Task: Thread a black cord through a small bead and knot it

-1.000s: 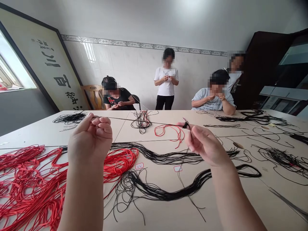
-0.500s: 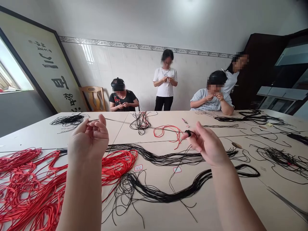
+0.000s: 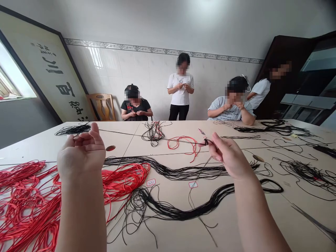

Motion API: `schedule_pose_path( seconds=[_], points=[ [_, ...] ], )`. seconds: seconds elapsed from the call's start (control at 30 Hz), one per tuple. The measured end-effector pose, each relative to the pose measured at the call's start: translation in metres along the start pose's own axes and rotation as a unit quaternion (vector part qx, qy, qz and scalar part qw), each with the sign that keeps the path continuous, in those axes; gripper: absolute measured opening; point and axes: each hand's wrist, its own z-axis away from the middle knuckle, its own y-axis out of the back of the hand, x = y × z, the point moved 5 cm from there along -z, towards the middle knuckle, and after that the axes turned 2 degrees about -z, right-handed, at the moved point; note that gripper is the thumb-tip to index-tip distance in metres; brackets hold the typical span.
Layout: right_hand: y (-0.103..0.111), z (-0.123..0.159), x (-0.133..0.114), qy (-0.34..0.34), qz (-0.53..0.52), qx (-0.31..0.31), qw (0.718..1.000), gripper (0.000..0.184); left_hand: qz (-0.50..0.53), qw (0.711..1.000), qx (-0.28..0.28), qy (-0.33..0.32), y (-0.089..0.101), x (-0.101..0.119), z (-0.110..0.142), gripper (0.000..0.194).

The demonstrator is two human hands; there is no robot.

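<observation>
“Two hands are up over the table. What is between them?”

“One thin black cord. It runs almost straight from the left hand to the right hand.”

“How does the right hand hold it?”

“Its thumb and fingers pinch the cord. A small dark knot sits just beside the fingertips.”

“And the left hand?”

“Its palm faces the person, and its fingers are bent. The cord goes up to them, but nobody can tell from this side if they grip it.”

“What lies on the table?”

“Lots of red cords on the left. Near the middle lies a black bundle. A small card with a red edge is just to the right of the red cords.”

“Who is on the far side?”

“One person in a white top stands in the middle, with both hands close together.”
</observation>
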Motion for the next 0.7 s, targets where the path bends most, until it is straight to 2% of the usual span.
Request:
schedule_pose_path(
  seconds=[0.1, 0.23, 0.33, 0.43, 0.7],
  points=[
    [0.002, -0.001, -0.002, 0.017, 0.0, 0.019, 1.0, 0.053, 0.057, 0.995, 0.071, -0.046, 0.007, 0.007, 0.001, 0.03],
    [-0.002, 0.0, -0.001, -0.005, -0.075, -0.015, 0.997, 0.046, 0.045, 0.993, 0.08, -0.07, 0.007, 0.009, 0.001, 0.033],
    [-0.002, 0.001, 0.0, -0.001, -0.022, -0.013, 1.0, 0.034, 0.018, 0.993, 0.095, -0.07, 0.01, 0.012, 0.0, 0.031],
    [-0.002, 0.001, 0.001, 0.009, 0.019, -0.004, 1.0, 0.03, 0.002, 0.992, 0.105, -0.071, 0.016, 0.018, -0.003, 0.028],
    [0.0, 0.002, -0.002, 0.006, 0.003, 0.004, 1.0, 0.03, -0.06, 0.981, 0.155, -0.103, 0.029, 0.029, -0.009, 0.017]
  ],
)
